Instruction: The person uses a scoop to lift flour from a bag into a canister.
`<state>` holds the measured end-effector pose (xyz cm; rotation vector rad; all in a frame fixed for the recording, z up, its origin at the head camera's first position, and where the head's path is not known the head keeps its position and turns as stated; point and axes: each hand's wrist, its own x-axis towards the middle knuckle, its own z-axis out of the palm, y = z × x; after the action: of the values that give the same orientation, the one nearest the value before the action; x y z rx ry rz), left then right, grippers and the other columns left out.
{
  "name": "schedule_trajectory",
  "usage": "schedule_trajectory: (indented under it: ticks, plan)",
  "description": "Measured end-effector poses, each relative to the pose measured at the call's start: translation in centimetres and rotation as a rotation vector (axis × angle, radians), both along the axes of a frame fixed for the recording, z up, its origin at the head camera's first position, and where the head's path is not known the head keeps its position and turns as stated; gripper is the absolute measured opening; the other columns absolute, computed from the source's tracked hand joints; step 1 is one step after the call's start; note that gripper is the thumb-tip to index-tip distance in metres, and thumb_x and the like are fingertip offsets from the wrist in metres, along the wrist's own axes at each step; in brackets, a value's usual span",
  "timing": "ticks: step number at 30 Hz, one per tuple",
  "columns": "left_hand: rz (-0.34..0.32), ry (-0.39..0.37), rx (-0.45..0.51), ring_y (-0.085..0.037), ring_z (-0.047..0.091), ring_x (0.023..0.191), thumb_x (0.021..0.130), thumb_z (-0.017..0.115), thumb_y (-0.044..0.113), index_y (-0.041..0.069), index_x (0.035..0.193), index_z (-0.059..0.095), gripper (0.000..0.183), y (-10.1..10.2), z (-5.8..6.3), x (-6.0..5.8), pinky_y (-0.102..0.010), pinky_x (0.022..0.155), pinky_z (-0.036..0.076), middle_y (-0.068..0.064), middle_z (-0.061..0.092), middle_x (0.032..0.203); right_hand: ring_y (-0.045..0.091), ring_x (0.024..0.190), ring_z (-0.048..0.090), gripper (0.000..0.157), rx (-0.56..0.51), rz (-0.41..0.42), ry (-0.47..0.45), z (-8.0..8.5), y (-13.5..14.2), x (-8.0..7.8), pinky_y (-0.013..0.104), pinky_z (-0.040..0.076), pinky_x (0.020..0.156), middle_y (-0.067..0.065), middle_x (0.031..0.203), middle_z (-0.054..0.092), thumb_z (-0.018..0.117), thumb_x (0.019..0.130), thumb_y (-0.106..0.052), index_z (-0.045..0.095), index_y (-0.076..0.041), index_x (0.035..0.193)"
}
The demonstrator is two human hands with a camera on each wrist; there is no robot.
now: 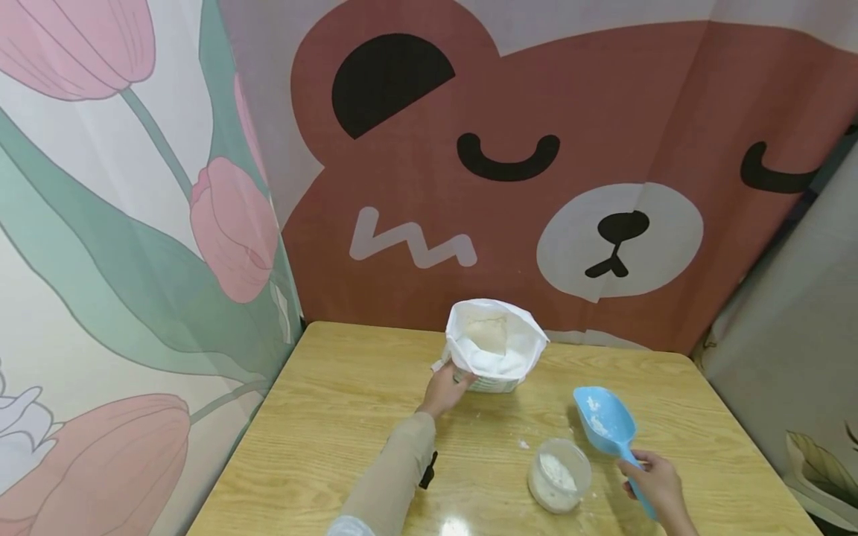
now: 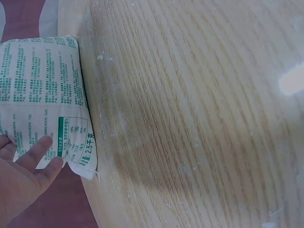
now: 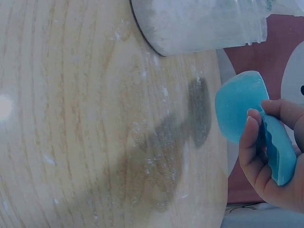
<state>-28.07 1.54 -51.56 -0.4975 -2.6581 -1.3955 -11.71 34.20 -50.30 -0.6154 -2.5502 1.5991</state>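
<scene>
A white paper bag with green print stands upright at the back of the table, its top gaping and white flour-like powder inside. At its lower left side, my left hand rests its fingers on the bag; in the left wrist view, the fingers look loosely extended against the printed side. My right hand grips the handle of a blue scoop, held above the table with powder clinging inside its bowl. Left of the scoop stands a clear round jar partly filled with white powder.
The wooden table has specks of spilled powder around the jar. Behind it hangs a curtain with a bear face, and a tulip-print curtain borders the left side.
</scene>
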Motion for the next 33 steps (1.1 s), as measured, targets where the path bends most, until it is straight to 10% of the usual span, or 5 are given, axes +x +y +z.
schedule_trajectory:
  ticks: [33]
  plan:
    - [-0.015, 0.009, 0.017, -0.026, 0.043, 0.117, 0.086, 0.051, 0.05, 0.017, 0.138, 0.035, 0.064, -0.1, 0.0, 0.1, -0.045, 0.092, 0.037, -0.005, 0.044, 0.132, 0.02, 0.053, 0.059, 0.058, 0.018, 0.023, -0.053, -1.8, 0.3, -0.5, 0.031, 0.05, 0.05, 0.008, 0.067, 0.06, 0.064, 0.078, -0.014, 0.038, 0.024, 0.113]
